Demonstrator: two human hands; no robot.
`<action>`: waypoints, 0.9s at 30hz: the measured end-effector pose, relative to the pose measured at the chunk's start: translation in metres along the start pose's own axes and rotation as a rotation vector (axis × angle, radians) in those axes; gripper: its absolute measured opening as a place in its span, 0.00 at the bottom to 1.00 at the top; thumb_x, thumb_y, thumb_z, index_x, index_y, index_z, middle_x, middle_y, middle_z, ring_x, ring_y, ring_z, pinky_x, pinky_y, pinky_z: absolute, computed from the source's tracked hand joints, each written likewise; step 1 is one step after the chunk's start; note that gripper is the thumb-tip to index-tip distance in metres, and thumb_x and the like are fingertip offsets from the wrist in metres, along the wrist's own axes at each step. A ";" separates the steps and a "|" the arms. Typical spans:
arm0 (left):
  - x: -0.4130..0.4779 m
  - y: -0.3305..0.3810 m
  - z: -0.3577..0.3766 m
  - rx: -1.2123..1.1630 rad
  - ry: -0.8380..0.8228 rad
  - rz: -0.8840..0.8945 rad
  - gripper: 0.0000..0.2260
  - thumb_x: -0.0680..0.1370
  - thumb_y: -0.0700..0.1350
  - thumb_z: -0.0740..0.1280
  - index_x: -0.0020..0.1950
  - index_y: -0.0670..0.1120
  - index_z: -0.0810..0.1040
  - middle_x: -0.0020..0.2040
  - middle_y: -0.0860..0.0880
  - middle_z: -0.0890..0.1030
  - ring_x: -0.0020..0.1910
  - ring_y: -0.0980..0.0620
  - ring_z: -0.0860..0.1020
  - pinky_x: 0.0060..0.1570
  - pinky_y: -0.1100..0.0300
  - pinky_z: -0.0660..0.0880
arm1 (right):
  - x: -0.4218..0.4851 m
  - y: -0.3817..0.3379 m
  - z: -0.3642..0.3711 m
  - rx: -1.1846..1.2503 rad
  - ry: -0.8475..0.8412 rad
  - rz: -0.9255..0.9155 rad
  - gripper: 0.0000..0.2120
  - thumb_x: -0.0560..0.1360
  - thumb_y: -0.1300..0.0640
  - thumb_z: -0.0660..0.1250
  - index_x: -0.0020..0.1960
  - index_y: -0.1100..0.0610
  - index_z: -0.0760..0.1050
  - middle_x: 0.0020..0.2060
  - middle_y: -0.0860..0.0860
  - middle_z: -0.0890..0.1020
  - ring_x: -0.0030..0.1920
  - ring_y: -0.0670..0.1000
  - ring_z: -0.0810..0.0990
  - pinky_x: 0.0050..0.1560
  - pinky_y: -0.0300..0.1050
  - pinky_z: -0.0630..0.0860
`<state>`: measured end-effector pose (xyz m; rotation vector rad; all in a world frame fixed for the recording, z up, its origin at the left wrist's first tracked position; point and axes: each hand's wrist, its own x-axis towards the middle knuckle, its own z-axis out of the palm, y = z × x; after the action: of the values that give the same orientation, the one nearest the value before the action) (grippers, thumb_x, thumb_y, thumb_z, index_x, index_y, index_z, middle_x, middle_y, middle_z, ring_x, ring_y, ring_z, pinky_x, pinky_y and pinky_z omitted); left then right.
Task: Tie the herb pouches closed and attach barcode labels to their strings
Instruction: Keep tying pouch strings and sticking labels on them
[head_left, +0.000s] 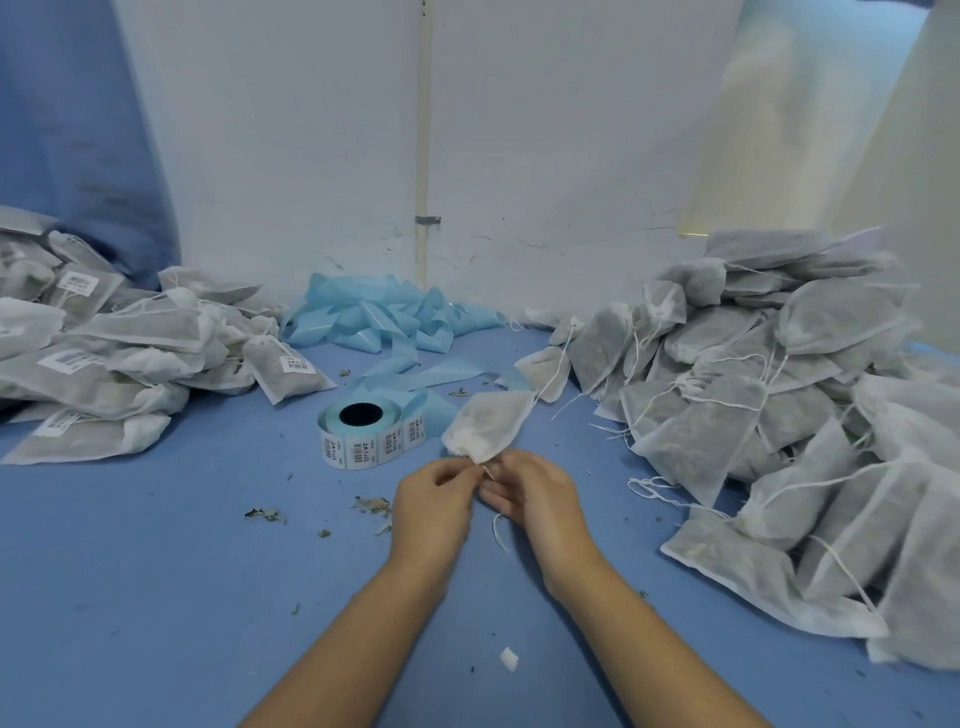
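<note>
The pouch (488, 423) lies just right of the label roll (363, 428), its long axis running away from you, gathered neck nearest. Your left hand (434, 501) and right hand (535, 496) both pinch its string (498, 532) there, equally near.

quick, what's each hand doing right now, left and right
Left hand: fingers curled, pinching the string at the neck of the pouch.
Right hand: also pinching that pouch's string.
</note>
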<state>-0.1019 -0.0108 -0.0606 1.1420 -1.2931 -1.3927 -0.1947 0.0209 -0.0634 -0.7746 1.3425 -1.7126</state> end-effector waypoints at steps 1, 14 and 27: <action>0.002 0.000 -0.001 -0.081 -0.005 -0.028 0.05 0.77 0.40 0.66 0.43 0.43 0.81 0.25 0.50 0.72 0.22 0.56 0.67 0.24 0.66 0.65 | -0.002 0.001 0.000 -0.148 0.048 -0.075 0.11 0.78 0.65 0.58 0.45 0.63 0.78 0.42 0.57 0.84 0.43 0.52 0.83 0.46 0.40 0.80; 0.015 0.004 -0.011 -0.189 -0.297 -0.211 0.13 0.78 0.47 0.66 0.49 0.36 0.78 0.45 0.40 0.81 0.22 0.56 0.66 0.19 0.67 0.62 | -0.015 0.002 -0.002 -0.581 0.076 -0.347 0.09 0.74 0.61 0.64 0.39 0.51 0.79 0.33 0.46 0.82 0.31 0.41 0.76 0.34 0.32 0.69; 0.019 0.002 -0.018 -0.378 -0.321 -0.191 0.06 0.79 0.38 0.63 0.47 0.37 0.78 0.34 0.45 0.79 0.18 0.59 0.60 0.15 0.69 0.55 | -0.018 0.004 0.001 -0.748 0.034 -0.441 0.07 0.72 0.62 0.63 0.37 0.55 0.75 0.28 0.48 0.78 0.30 0.46 0.73 0.36 0.40 0.71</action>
<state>-0.0879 -0.0331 -0.0598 0.8205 -1.0875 -1.9282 -0.1841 0.0358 -0.0667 -1.5563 1.9764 -1.5184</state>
